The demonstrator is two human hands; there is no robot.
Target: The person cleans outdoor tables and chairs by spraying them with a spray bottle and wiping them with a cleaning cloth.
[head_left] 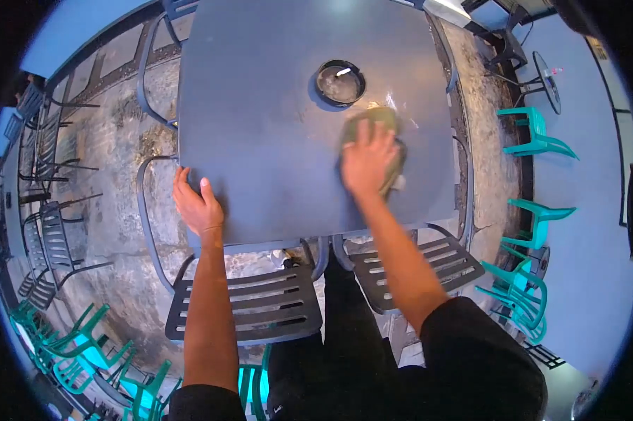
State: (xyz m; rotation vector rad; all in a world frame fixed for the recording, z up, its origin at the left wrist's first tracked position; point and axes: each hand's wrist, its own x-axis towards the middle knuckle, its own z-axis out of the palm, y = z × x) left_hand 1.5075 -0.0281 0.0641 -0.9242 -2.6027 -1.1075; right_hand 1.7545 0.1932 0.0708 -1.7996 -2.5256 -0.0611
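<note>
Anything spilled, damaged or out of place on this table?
Nothing looks damaged or askew. The only mark is a shiny wet streak on the table, between the ashtray and the cloth under the right hand.

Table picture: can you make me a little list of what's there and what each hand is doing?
Table: grey, square
Left hand: rests on the table's near corner edge
Right hand: flat on a green cloth on the tabletop
Ashtray: round, dark, just beyond the cloth
Grey chairs: two slatted ones, tucked under the near side
Teal chairs: off to the right
</note>
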